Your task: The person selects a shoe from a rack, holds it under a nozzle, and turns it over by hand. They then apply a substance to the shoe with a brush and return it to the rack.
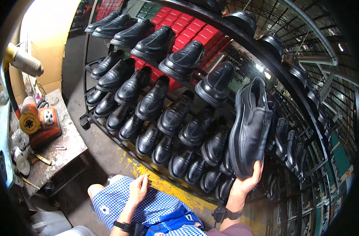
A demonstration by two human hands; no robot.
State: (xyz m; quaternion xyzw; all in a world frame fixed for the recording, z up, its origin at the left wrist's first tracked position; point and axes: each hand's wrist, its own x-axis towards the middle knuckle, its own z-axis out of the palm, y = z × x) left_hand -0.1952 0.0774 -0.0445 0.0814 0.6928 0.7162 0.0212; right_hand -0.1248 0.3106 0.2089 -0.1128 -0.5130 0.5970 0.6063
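The right hand is closed around the heel end of a black leather shoe, holding it upright, toe up, in front of a curved metal rack filled with rows of matching black shoes. The left hand rests loosely open and empty on a blue checked apron over the lap. A worn worktop at the left carries an orange machine.
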